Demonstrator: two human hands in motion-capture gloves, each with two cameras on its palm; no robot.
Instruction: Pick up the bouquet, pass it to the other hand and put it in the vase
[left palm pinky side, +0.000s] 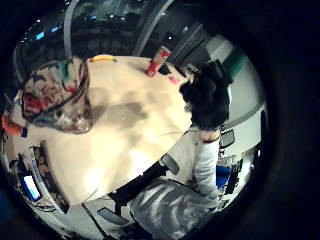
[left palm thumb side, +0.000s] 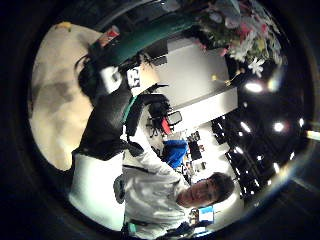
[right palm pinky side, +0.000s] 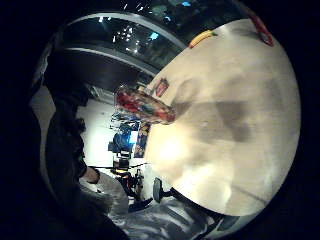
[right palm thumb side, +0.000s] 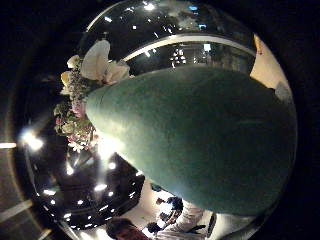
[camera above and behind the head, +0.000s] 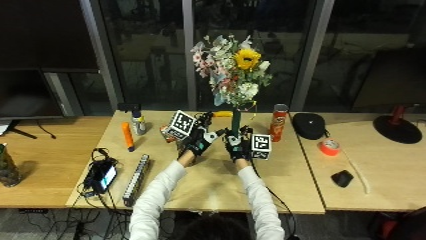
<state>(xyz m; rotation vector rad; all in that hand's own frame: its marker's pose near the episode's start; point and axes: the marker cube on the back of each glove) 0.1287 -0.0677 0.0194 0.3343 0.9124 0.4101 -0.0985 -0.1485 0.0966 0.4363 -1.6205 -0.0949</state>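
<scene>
Standing upright over the middle of the table (camera above and behind the head: 200, 192), the bouquet (camera above and behind the head: 233, 70) spreads a loose, ragged head of mixed blooms around one round sunflower, above a slim green stem wrap. In the outside view the right hand (camera above and behind the head: 237, 146) grasps the wrap low down, fingers curled round it. The left hand (camera above and behind the head: 198, 142) hangs just beside it, fingers relaxed, holding nothing. A tall red can (camera above and behind the head: 277, 123) stands near on the right; an orange tube (camera above and behind the head: 126, 136) and a long power strip (camera above and behind the head: 136, 172) lie well apart on the left. The pale wooden top lies bare between the forearms and its near edge.

The left little-finger view shows a squat vase (left palm pinky side: 57, 95), patterned in many colours, standing on the smooth top, with bare table between it and the can (left palm pinky side: 157, 61). The gloved right hand (left palm pinky side: 206, 100) is raised beyond the table edge.

The left thumb view shows the right hand (left palm thumb side: 107, 122) closed round the green wrap, blooms (left palm thumb side: 235, 30) fanning out at its far end.

The right little-finger view shows the vase (right palm pinky side: 145, 106) at the table's edge and a broad open stretch of top beside it.

The right thumb view is filled by the matte green wrap (right palm thumb side: 200, 140), widening from the flowers toward the palm.
</scene>
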